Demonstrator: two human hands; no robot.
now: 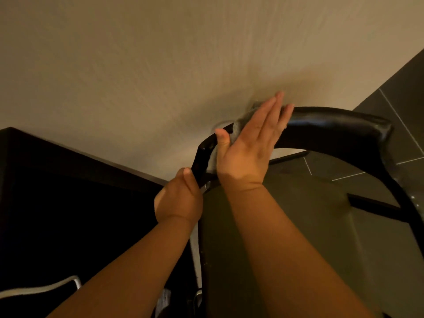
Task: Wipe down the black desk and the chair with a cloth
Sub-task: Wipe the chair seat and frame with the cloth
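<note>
Grey cloth (241, 123) lies pinned under the flat, straight-fingered right hand (250, 143) against the black chair (332, 123) backrest top; the left hand (179, 198) grips the backrest's left post, beside the desk (68, 191).

Cloth (242, 117) mostly hidden — right hand (247, 148) covers it.

Reaches up from the bottom edge of the frame with both bare forearms. Grips the chair (332, 125) at its left upright with the left hand (181, 198), just left of centre, thumb on the front, fingers hidden behind. Presses the right hand (247, 145), at centre, flat on the cloth (242, 119), fingers straight and together, thumb spread out.
</note>
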